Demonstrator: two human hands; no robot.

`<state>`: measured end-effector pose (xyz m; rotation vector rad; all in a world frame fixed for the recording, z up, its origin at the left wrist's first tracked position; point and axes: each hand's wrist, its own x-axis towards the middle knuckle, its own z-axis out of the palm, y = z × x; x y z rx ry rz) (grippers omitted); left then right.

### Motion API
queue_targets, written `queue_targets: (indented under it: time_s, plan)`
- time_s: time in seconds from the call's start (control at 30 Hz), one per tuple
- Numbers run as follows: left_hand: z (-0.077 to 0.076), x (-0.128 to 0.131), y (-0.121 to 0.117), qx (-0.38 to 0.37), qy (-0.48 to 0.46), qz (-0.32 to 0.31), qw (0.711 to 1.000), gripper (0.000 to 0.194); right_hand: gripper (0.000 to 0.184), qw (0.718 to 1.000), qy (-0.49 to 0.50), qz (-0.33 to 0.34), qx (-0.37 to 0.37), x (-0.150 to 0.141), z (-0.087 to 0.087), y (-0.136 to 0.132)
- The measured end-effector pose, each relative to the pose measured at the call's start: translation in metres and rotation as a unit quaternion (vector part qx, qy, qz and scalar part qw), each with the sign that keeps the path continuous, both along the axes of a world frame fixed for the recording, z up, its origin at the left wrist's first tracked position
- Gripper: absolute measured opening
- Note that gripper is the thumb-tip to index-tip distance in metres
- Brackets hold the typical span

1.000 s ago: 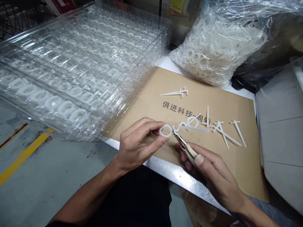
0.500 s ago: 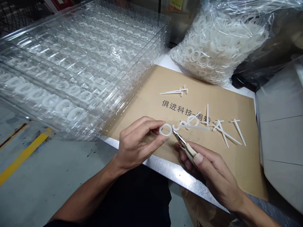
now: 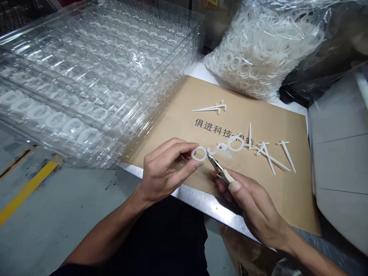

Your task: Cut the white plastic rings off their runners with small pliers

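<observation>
Here the left hand (image 3: 168,170) pinches a white plastic ring (image 3: 199,153) between its fingertips.

**Matt kraft paper, glossy clear plastic, bright steel**
At lower centre, the ring (image 3: 199,153) is smooth, translucent white plastic with a soft sheen, like the T-shaped runners (image 3: 289,156) lying on the matt, faintly fibrous kraft paper (image 3: 273,199). The side cutters (image 3: 220,170) have bare metal tips and smooth cream grips. At upper left, the stacked trays (image 3: 100,65) are glossy clear plastic; at upper right, the bag (image 3: 258,50) is thin, crinkled, shiny polythene. The worktop (image 3: 212,203) edge is brushed steel; the floor (image 3: 57,207) at lower left is smooth grey, with worn yellow paint (image 3: 28,188).
</observation>
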<state>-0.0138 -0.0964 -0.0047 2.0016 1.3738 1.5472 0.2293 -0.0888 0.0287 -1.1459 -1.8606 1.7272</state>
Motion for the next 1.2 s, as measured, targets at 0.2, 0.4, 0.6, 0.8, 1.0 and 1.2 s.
queue_targets:
  time_s: [0.2,0.4,0.6,0.8,1.0,1.2]
  plan:
    - [0.004,0.001,0.001,-0.012,0.001,0.007,1.000,0.016,0.039,1.000,-0.007,0.001,-0.001,-0.002,-0.003,0.002]
    - [0.002,-0.002,0.001,-0.035,-0.029,0.028,0.999,0.016,0.038,0.998,0.026,-0.012,-0.047,0.001,-0.009,0.001]
    - [-0.003,-0.003,-0.002,0.021,-0.036,0.023,0.999,0.026,0.039,0.990,0.092,-0.061,-0.090,0.007,-0.017,-0.002]
    - [-0.004,-0.003,-0.003,0.041,-0.029,0.017,0.999,0.028,0.041,0.986,0.117,-0.067,-0.096,0.007,-0.019,-0.001]
    - [-0.004,-0.003,-0.001,0.030,-0.042,0.012,0.999,0.026,0.040,0.984,0.116,-0.084,-0.102,0.005,-0.017,0.001]
    - [0.006,0.002,-0.010,0.025,-0.059,-0.004,0.998,0.025,0.046,0.981,0.086,-0.120,-0.123,0.017,-0.024,-0.005]
